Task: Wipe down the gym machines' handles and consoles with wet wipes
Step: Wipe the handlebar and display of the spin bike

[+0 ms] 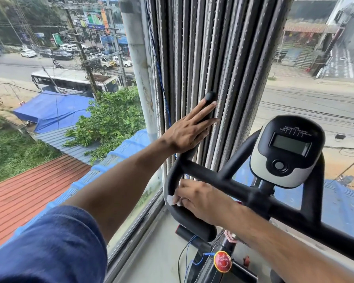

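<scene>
Currently at the exercise bike by the window. Left hand point(189, 127) is up on the far-left handle horn point(207, 107): fingers straight and slightly spread, laid flat along the black grip, with the rounded tip of the horn showing just past the fingertips. Not wrapped around it, just resting on it.

Right hand point(200, 198) is lower and nearer, on the curved left loop of the handlebar point(172, 176). Fingers are curled down, pinching a white wet wipe point(170, 199) against the bar; only a small crumpled edge of the wipe sticks out on the left side of the fingers, the rest is hidden under the hand.

Console point(287, 150) sits right of both hands, well apart from them: black and white housing, grey LCD screen with small white labels above it, one round button below. It stands on the stem where the handlebar arms meet.

Red round knob point(222, 261) is low on the bike frame, near edge of view, with a blue wire point(189, 245) and a black cable running beside it down by the window ledge point(161, 242).

Behind the left hand hangs a bunched grey perforated blind point(223, 58), gathered between two window panes. Blue sleeve point(49, 246) of the left arm fills the near-left corner. Through the glass: roofs, a tree, a bus and parked cars on the street below.
</scene>
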Demonstrator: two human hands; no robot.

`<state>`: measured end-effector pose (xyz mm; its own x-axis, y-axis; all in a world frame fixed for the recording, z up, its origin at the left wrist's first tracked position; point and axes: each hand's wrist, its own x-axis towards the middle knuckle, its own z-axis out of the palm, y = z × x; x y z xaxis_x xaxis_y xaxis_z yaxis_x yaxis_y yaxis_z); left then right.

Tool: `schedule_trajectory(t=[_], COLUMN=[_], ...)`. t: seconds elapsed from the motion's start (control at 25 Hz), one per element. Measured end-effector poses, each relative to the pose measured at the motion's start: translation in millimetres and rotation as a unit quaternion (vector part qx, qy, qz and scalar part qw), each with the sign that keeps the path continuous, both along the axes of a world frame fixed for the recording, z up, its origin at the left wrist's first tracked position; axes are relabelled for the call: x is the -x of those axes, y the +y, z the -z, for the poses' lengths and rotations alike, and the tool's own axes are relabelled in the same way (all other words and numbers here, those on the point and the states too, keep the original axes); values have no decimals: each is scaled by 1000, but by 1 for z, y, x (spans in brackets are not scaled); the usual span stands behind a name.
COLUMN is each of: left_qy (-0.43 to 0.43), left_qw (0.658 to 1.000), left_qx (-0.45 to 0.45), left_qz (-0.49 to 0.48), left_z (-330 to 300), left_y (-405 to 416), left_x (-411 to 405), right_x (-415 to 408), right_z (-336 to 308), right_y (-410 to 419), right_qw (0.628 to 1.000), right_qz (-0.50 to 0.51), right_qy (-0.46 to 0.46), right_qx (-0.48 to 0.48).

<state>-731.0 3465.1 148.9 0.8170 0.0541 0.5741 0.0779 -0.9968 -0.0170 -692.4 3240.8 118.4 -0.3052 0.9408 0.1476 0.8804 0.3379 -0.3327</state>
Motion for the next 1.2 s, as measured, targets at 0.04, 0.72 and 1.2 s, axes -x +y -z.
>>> schedule_trajectory(t=[0.04, 0.72, 1.2], left_qy=[1, 74, 81], left_qw=[1000, 988, 979], left_qx=[6, 93, 149], left_qz=[-11, -96, -112], left_z=[1, 25, 34], left_y=[-3, -42, -59], left_x=[2, 36, 51], right_x=[2, -5, -11], right_z=[-1, -2, 2], right_y=[4, -61, -90], right_qw=[1000, 998, 965], right_qz=[22, 5, 168], right_qy=[7, 59, 199], right_qx=[-10, 7, 19])
